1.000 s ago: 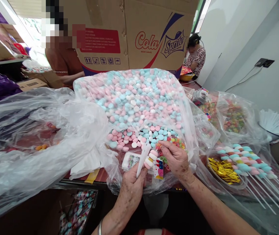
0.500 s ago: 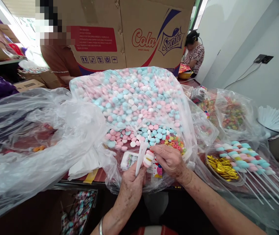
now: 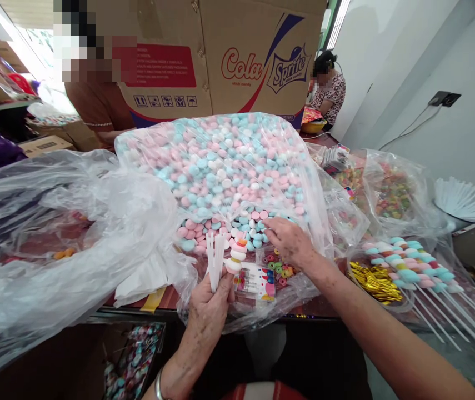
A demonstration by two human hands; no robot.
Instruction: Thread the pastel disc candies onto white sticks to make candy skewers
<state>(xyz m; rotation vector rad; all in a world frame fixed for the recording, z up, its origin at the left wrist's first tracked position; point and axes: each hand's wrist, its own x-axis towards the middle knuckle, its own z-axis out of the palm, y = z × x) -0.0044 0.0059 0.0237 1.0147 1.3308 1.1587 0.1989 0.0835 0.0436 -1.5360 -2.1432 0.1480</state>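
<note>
Pinching white sticks in your left hand — loose candies may slide off while your right hand, fingers curled, picks sweets.

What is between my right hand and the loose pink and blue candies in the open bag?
Nothing visible. The right hand reaches through the bag's open mouth, its fingers already on the loose candies. The left hand holds the white sticks off to the side.

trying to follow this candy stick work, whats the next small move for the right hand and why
Probably pinch one round candy from the open bag and carry it back to the stick. The right hand reaches fingers-down into the loose pink and blue candies, while the left hand holds white sticks, one stacked with only a few pieces.
</note>
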